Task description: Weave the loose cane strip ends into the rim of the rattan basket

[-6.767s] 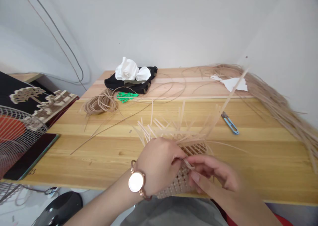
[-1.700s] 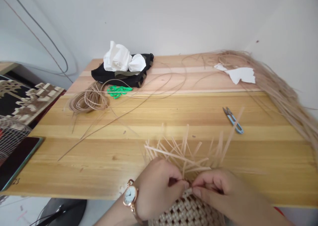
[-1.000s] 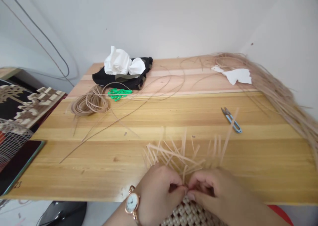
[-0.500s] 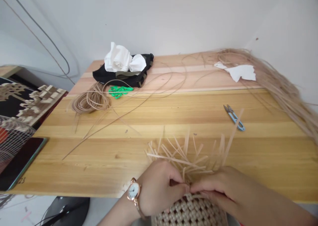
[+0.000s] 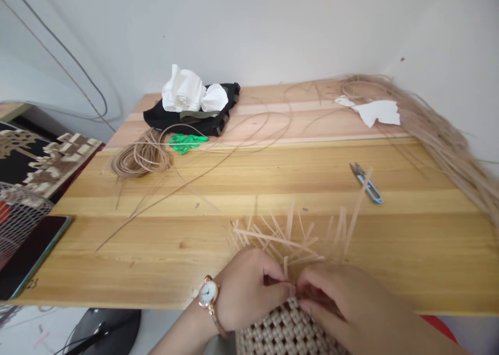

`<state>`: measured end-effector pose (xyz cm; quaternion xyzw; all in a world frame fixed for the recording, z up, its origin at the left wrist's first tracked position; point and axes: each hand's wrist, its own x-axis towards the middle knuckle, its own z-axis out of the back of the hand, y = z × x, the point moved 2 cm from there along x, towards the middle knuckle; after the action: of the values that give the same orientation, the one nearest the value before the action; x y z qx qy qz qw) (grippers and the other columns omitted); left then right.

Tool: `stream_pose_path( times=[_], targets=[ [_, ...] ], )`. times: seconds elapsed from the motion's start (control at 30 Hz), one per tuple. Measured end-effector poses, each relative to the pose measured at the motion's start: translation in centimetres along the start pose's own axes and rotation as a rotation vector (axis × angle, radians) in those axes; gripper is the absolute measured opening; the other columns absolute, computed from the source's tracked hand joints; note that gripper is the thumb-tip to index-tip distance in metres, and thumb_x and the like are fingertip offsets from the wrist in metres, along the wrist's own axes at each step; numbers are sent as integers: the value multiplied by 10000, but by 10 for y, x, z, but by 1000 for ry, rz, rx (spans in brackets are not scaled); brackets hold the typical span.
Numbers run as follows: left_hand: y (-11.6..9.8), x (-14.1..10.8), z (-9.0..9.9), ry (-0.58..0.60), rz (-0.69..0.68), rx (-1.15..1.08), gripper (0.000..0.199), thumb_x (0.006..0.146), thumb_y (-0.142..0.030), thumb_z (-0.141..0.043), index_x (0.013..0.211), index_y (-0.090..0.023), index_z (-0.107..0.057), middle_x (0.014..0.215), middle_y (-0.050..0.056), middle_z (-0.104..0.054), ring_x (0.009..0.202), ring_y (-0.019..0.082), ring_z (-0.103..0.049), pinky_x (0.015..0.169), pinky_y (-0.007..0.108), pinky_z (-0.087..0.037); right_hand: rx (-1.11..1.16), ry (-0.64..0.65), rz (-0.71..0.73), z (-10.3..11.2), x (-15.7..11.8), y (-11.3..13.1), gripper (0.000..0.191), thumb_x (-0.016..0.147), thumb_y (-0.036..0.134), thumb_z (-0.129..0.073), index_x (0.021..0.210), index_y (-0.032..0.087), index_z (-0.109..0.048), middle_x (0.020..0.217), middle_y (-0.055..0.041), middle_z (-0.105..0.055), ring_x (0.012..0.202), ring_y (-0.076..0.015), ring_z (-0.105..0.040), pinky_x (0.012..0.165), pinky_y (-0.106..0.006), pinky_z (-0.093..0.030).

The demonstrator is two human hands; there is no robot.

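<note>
A woven basket-like piece (image 5: 286, 330) of tan flat strips lies at the bottom middle, its openwork side towards me. Loose strip ends (image 5: 280, 235) stick out past its far edge in several directions. My left hand (image 5: 253, 287), with a watch (image 5: 208, 292) on its wrist, pinches the edge of the weave between thumb and forefinger. Close beside it, my right hand (image 5: 343, 303) is curled at the same edge, thumb and fingertips around a strip there. The fingers hide most of that spot.
Thread snips (image 5: 366, 183) lie right of centre on the wooden table (image 5: 156, 272). A coil of cane (image 5: 140, 155), green cord (image 5: 187, 143) and a black bag (image 5: 167, 118) with white tissue (image 5: 183, 90) stand back left. Long strands (image 5: 440, 126) run along the right. A phone (image 5: 35, 251) lies at left.
My right hand has shifted slightly left and its fingertips have bent and lifted at the edge. The loose strip ends and the weave have moved a little left. My left hand keeps its pinch.
</note>
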<state>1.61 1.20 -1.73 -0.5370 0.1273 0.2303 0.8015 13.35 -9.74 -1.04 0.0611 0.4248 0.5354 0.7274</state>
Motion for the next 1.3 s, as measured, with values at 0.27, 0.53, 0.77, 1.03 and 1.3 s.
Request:
stream_pose_path(
  times=[0.27,0.53,0.77,1.03,1.3],
  targets=[
    [6,2,-6,-85,23,-103,170,720,-218,-563,605,-140,-660,494,-41,-536,496,59,-456,467,159,-299,52,-3,0,-1,0,-2,200,784,186,-440,792,226,-636,698,-10,-641,634,-153,-551,538,-244,-303],
    [7,4,-8,-118,49,-195,110,718,-218,-560,672,-140,-624,522,-43,-534,497,67,-491,449,147,-332,106,-39,12,4,1,2,192,798,187,-436,805,222,-625,700,0,-645,639,-150,-559,553,-241,-329],
    [14,5,-16,-123,147,-407,138,736,-240,-517,692,-130,-587,577,-28,-553,348,44,-441,317,146,-288,117,4,8,0,0,0,206,810,176,-430,882,238,-612,782,-5,-657,720,-171,-574,607,-252,-365],
    [14,5,-17,-47,157,-612,108,688,-197,-545,655,-109,-597,611,13,-626,315,22,-414,281,121,-262,266,54,-53,6,-5,-2,177,797,199,-468,880,231,-621,657,11,-626,587,-132,-540,545,-220,-354],
    [13,8,-18,-26,142,-682,67,682,-159,-521,691,-114,-570,627,-9,-612,307,4,-404,278,102,-255,381,98,-54,6,3,-5,201,828,280,-443,832,194,-624,617,9,-550,555,-112,-462,497,-205,-303]
  ],
)
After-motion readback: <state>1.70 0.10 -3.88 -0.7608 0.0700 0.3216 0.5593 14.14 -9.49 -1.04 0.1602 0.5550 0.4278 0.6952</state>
